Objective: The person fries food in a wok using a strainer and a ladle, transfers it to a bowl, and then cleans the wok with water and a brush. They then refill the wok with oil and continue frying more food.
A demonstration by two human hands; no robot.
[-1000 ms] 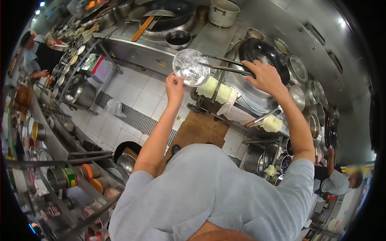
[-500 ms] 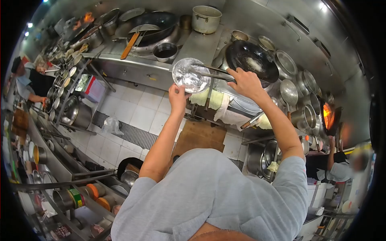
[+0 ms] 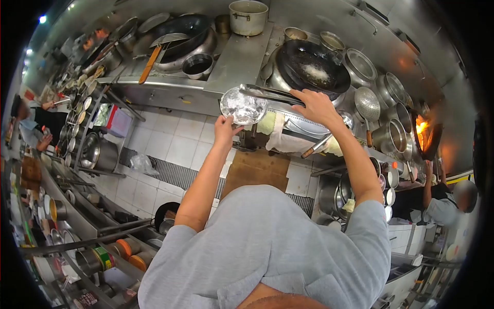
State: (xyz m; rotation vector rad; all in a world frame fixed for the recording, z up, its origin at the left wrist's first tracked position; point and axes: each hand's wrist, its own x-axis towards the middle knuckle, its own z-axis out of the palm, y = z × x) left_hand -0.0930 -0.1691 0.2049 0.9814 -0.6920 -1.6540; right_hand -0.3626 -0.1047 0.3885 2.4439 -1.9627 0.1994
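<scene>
My left hand (image 3: 225, 131) grips the near rim of a round metal bowl (image 3: 257, 116), thumb and fingers closed on its edge. White powder (image 3: 239, 105) coats the inside of the bowl. Dark tongs (image 3: 275, 96) are held in my right hand (image 3: 316, 107), its fingers wrapped around them from above. Their tips point left and overlap the bowl's far rim. Just beyond my right hand sits a black wok (image 3: 339, 82) with a whitish patch (image 3: 315, 73) at its bottom.
A second wok (image 3: 193, 26) with a wooden-handled tool (image 3: 149, 66) stands at the far left, beside a bowl of dark liquid (image 3: 197, 65). A perforated ladle (image 3: 367, 103) rests at right. Flames (image 3: 422, 131) burn near a person (image 3: 440, 203). Another person (image 3: 38, 121) is at left.
The tongs' tips have moved from inside the bowl to its far rim and drawn closer together. The whole view has shifted slightly.
</scene>
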